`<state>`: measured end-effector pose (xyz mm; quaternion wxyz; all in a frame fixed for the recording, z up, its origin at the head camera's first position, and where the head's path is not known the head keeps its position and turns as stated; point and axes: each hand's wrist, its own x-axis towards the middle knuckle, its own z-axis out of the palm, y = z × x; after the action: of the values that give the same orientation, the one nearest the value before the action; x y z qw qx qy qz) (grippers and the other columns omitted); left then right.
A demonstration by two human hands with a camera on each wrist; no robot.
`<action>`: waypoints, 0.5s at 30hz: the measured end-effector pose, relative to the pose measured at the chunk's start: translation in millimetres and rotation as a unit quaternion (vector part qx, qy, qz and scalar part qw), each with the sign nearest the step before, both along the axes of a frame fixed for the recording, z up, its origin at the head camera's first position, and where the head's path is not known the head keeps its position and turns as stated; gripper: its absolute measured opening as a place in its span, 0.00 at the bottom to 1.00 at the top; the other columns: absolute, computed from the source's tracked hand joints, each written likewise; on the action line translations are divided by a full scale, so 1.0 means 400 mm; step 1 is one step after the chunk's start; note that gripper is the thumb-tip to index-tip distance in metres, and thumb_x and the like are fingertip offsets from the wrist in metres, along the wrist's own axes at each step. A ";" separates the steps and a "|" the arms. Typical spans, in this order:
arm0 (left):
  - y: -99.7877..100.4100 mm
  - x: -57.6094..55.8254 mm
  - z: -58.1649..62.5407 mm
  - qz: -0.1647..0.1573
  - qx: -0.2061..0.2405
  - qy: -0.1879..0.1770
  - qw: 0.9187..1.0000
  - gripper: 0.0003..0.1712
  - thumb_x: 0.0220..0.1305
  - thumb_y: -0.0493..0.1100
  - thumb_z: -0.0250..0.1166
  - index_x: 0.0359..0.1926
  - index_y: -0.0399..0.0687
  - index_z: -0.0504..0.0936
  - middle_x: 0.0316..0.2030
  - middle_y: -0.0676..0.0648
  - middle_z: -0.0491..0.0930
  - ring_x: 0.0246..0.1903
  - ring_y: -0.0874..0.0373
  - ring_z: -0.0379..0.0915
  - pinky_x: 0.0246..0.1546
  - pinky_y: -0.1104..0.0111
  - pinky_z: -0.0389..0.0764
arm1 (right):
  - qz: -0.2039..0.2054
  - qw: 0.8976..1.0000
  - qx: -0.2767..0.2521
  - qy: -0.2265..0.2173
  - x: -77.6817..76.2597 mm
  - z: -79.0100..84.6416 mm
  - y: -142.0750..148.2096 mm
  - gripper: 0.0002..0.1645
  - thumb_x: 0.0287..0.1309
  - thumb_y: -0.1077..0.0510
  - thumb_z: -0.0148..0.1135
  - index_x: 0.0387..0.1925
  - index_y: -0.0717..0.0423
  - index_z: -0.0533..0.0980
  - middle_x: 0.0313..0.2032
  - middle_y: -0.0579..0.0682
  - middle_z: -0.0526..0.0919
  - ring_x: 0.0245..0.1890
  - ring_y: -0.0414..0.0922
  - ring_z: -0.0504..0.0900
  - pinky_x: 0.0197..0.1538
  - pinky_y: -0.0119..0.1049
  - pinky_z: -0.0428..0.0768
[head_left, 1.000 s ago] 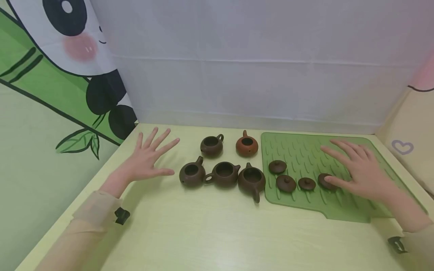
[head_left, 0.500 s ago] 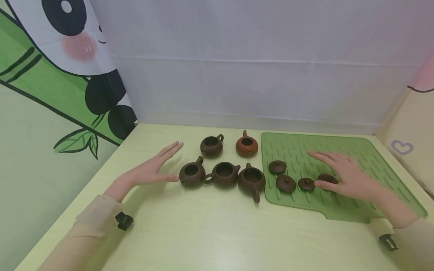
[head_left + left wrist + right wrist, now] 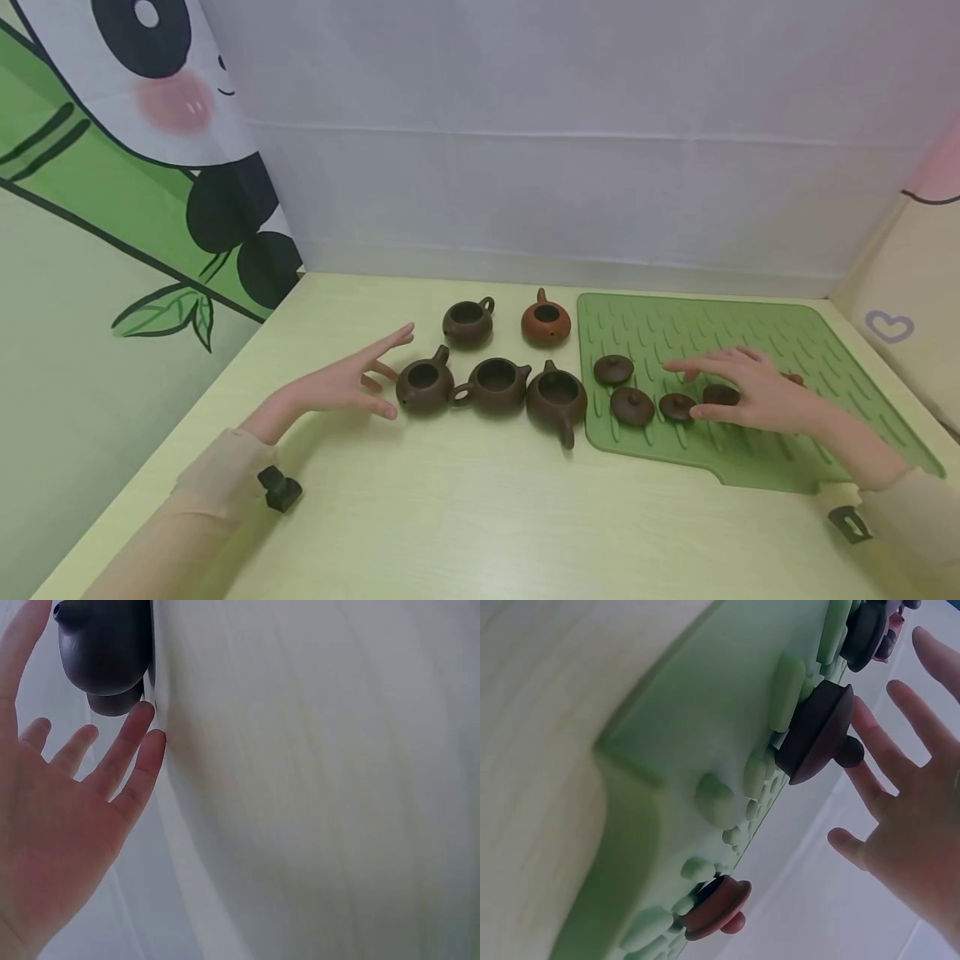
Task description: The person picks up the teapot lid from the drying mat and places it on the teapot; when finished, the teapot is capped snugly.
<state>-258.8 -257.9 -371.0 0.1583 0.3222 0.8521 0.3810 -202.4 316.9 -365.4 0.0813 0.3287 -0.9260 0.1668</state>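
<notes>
My left hand (image 3: 333, 387), fingers spread and slightly bent, hovers just left of a dark brown lidless teapot (image 3: 425, 387). The same dark pot (image 3: 105, 649) stands beyond the fingertips in the left wrist view; I cannot tell if they touch. Over the green mat (image 3: 637, 325), my right hand (image 3: 765, 400) is held with thumb and fingers apart, above a dark teapot lid (image 3: 720, 394) that it partly covers. The knob of a dark lid (image 3: 817, 735) is close to those fingers in the right wrist view. A reddish lid (image 3: 718, 907) lies further along the mat.
Two more dark teapots (image 3: 497, 386) (image 3: 557, 398) complete the front row. Behind sit another dark teapot (image 3: 468, 323) and a reddish-brown teapot (image 3: 546, 323). Other dark lids (image 3: 614, 369) (image 3: 632, 407) (image 3: 678, 407) lie on the mat's left part. A pale cloth (image 3: 555, 167) hangs behind the table.
My left hand has turned and come right and lower, toward the nearest teapot. The right hand has shifted left across the lids, its fingers bending a little. Teapots and lids stay put.
</notes>
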 end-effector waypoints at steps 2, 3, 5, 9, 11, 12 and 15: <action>-0.001 -0.004 -0.004 -0.008 0.003 -0.009 1.000 0.68 0.52 0.45 0.78 0.79 0.66 0.37 0.79 0.41 0.44 0.58 0.44 0.75 0.58 0.51 0.77 | -0.004 1.000 -0.002 -0.012 -0.002 0.001 -0.001 0.34 0.52 0.47 0.74 0.62 0.38 0.75 0.46 0.39 0.85 0.52 0.48 0.76 0.59 0.73 0.57; -0.002 -0.006 -0.006 -0.010 0.004 -0.014 1.000 0.67 0.52 0.44 0.77 0.79 0.65 0.38 0.78 0.40 0.47 0.59 0.44 0.74 0.58 0.50 0.77 | -0.006 1.000 -0.003 -0.018 -0.003 0.001 -0.001 0.32 0.52 0.47 0.74 0.60 0.38 0.76 0.46 0.39 0.85 0.53 0.49 0.76 0.60 0.74 0.55; -0.005 -0.009 -0.010 -0.008 0.000 -0.023 1.000 0.64 0.54 0.44 0.76 0.79 0.63 0.40 0.76 0.38 0.52 0.59 0.44 0.73 0.60 0.49 0.75 | -0.006 1.000 -0.005 -0.027 -0.006 0.001 -0.001 0.29 0.52 0.47 0.74 0.57 0.38 0.79 0.49 0.40 0.86 0.54 0.52 0.77 0.60 0.76 0.54; -0.012 -0.014 -0.020 0.005 -0.013 -0.044 0.999 0.57 0.58 0.46 0.73 0.79 0.59 0.46 0.73 0.39 0.61 0.62 0.44 0.71 0.63 0.48 0.72 | 0.002 0.999 -0.012 -0.036 -0.012 0.000 0.000 0.23 0.51 0.48 0.74 0.52 0.37 0.82 0.49 0.39 0.87 0.54 0.53 0.79 0.60 0.76 0.52; -0.014 -0.014 -0.023 0.011 -0.018 -0.051 0.998 0.54 0.59 0.46 0.72 0.78 0.57 0.48 0.72 0.39 0.63 0.63 0.44 0.69 0.64 0.48 0.71 | 0.007 0.999 -0.019 -0.039 -0.014 -0.001 0.000 0.21 0.51 0.49 0.74 0.49 0.36 0.82 0.47 0.38 0.87 0.52 0.51 0.81 0.60 0.77 0.51; -0.015 -0.015 -0.024 0.013 -0.019 -0.054 0.998 0.53 0.60 0.47 0.72 0.78 0.57 0.49 0.71 0.39 0.64 0.64 0.43 0.69 0.64 0.48 0.71 | 0.009 0.999 -0.021 -0.040 -0.016 -0.001 0.000 0.20 0.51 0.50 0.74 0.48 0.35 0.82 0.46 0.37 0.88 0.52 0.50 0.81 0.60 0.78 0.51; -0.015 -0.014 -0.027 0.016 -0.014 -0.061 0.998 0.50 0.61 0.47 0.71 0.78 0.56 0.52 0.71 0.39 0.65 0.64 0.43 0.68 0.65 0.48 0.71 | 0.011 0.999 -0.028 -0.039 -0.019 -0.003 -0.001 0.17 0.51 0.52 0.74 0.44 0.33 0.83 0.43 0.34 0.88 0.50 0.47 0.82 0.61 0.79 0.49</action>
<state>-264.5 -263.8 -381.8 0.2083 0.2820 0.8513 0.3905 -209.9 316.5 -366.5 0.0524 0.3299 -0.9198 0.2060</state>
